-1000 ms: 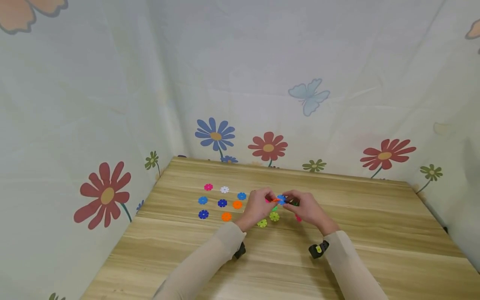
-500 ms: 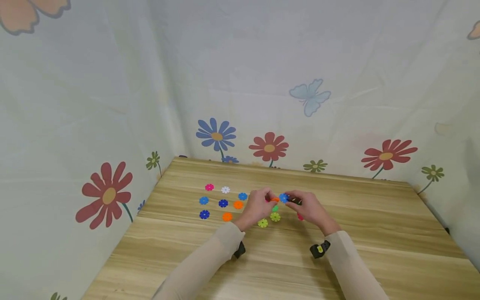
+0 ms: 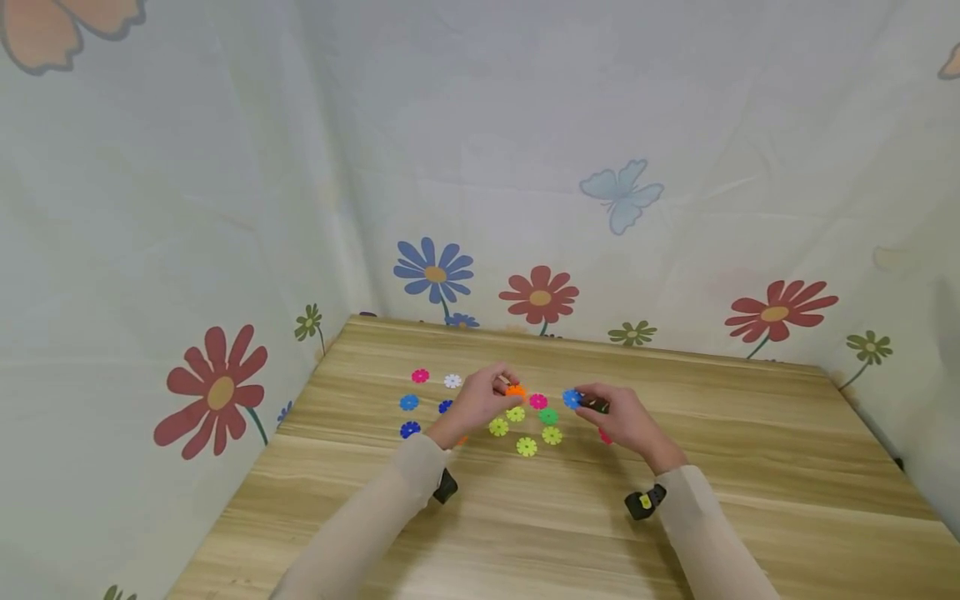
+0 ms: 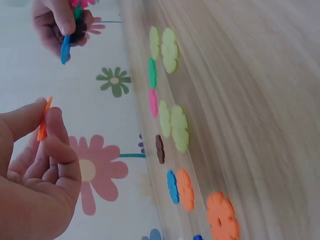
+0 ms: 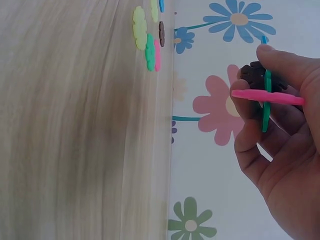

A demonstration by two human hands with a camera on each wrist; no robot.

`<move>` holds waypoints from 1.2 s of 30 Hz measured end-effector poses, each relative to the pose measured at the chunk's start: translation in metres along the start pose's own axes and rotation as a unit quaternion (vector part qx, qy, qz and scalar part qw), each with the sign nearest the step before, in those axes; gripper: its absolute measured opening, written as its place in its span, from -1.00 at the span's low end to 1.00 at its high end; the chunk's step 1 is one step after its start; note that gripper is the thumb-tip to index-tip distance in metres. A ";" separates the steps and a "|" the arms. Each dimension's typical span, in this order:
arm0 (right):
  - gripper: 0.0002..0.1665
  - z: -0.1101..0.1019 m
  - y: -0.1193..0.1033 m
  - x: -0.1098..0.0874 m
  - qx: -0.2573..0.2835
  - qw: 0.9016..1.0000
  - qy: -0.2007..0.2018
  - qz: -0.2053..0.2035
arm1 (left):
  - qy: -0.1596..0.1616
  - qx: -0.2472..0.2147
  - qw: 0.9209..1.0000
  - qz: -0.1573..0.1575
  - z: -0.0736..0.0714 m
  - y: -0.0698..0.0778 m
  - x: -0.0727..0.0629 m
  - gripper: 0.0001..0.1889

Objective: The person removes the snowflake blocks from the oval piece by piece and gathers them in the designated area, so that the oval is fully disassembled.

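My left hand (image 3: 474,403) pinches an orange flower-shaped interlocking disc (image 4: 44,122) between thumb and fingers, raised over the table. Apart from it, on the right, my right hand (image 3: 624,422) holds several joined discs. A blue disc (image 3: 572,398) faces left at the front of this cluster. In the right wrist view, a pink disc (image 5: 265,96) crosses a green disc (image 5: 266,120), with a dark brown disc (image 5: 252,75) beside them. The right thumb and fingers partly hide the cluster. Under and between the hands lie a loose pink disc (image 3: 538,402), a green one (image 3: 548,416) and several yellow-green discs (image 3: 527,447).
More loose discs lie on the wooden table (image 3: 525,533) to the left: pink (image 3: 420,376), white (image 3: 452,381), light blue (image 3: 408,402) and dark blue (image 3: 410,430). A brown disc (image 4: 160,149) shows in the left wrist view. Flower-printed cloth (image 3: 480,167) rises behind the table.
My left hand has moved left with the orange disc, away from the right hand's cluster, uncovering pink and yellow-green discs and covering others. The right hand has shifted only slightly right.
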State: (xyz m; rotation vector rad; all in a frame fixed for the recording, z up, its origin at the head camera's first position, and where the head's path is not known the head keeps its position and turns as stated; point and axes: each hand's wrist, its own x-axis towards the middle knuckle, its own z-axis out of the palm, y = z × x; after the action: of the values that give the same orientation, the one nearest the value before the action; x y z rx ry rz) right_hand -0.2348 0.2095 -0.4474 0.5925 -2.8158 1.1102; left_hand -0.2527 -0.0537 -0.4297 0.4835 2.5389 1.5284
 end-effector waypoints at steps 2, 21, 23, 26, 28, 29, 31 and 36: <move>-0.57 0.000 0.001 -0.001 0.004 1.000 -0.002 0.003 | -0.009 0.008 1.000 0.004 -0.004 -0.004 -0.001 -0.80; -0.58 0.001 0.006 -0.003 0.002 1.000 -0.006 0.013 | -0.089 0.085 0.992 -0.026 -0.021 -0.030 -0.017 -0.83; -0.58 0.001 0.005 -0.003 0.003 1.000 -0.006 0.011 | -0.100 0.088 0.991 -0.026 -0.021 -0.030 -0.018 -0.83; -0.59 0.002 0.005 -0.002 0.005 1.000 -0.005 0.006 | -0.120 0.093 0.988 -0.024 -0.021 -0.032 -0.019 -0.83; -0.58 0.002 0.006 -0.002 0.005 1.000 -0.006 0.003 | -0.129 0.096 0.987 -0.019 -0.020 -0.033 -0.020 -0.83; -0.58 0.002 0.006 -0.002 0.005 1.000 -0.007 0.002 | -0.134 0.098 0.986 -0.017 -0.020 -0.034 -0.020 -0.82; -0.59 0.003 0.006 -0.002 0.007 1.000 -0.008 0.002 | -0.142 0.107 0.984 -0.012 -0.019 -0.036 -0.021 -0.82; -0.58 0.003 0.006 -0.002 0.008 1.000 -0.010 0.005 | -0.162 0.121 0.979 0.009 -0.017 -0.040 -0.021 -0.82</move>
State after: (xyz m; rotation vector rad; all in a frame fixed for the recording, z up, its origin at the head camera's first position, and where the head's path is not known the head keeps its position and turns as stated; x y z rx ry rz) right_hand -0.2347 0.2122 -0.4543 0.5949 -2.8330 1.1359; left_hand -0.2459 -0.0918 -0.4577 0.7223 2.4708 1.0458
